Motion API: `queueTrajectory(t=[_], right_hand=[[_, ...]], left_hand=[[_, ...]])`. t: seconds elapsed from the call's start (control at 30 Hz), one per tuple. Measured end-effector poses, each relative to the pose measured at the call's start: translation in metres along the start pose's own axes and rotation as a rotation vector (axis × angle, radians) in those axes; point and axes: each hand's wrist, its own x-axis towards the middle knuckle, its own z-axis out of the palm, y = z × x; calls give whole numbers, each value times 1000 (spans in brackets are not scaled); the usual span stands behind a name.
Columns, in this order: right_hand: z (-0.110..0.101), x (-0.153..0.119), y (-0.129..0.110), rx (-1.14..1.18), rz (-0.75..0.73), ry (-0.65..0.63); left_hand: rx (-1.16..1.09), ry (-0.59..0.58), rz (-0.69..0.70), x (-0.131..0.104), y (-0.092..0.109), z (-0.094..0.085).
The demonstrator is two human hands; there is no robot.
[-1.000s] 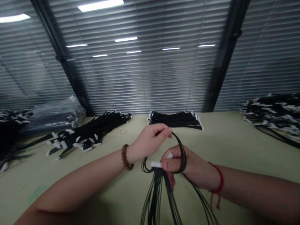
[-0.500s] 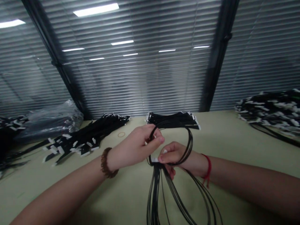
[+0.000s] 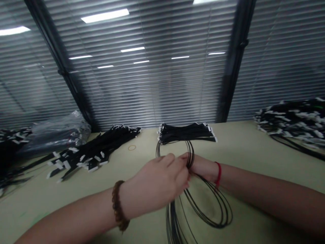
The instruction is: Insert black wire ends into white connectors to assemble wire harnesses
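Several thin black cables (image 3: 224,217) hang in loops from my two hands, over the table's middle. My left hand (image 3: 154,181), with a brown beaded bracelet at the wrist, is closed over the gathered part of the cables, its back hiding the white connector end. Right beside it, my right hand (image 3: 200,166), with a red string at the wrist, is closed on the same cables, its fingers mostly hidden behind the left. A small loop of cable rises above both hands.
On the pale green table (image 3: 243,145) lie a neat black cable bundle (image 3: 186,132) at the back, a loose black cable pile (image 3: 101,145) and a plastic bag (image 3: 61,130) at left, a rubber band (image 3: 132,147), and a large cable heap (image 3: 294,122) at right. Blinds stand behind.
My left hand has come down and right, over the connector end and against my right hand. The upper cable loop is narrower and has shifted left; the right-hand loop hangs higher.
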Motion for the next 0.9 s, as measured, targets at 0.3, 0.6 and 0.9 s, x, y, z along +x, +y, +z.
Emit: queueTrajectory(t=[0.3, 0.6, 0.9], right_hand=[[-10, 8, 8, -350, 15, -133], [-24, 12, 5, -446, -250, 122], [-58, 14, -58, -431, -258, 326]], left_hand=[[-1033, -503, -471, 5, -42, 62], [-1414, -411, -673, 8, -55, 73], [-1710, -44, -958, 27, -53, 56]])
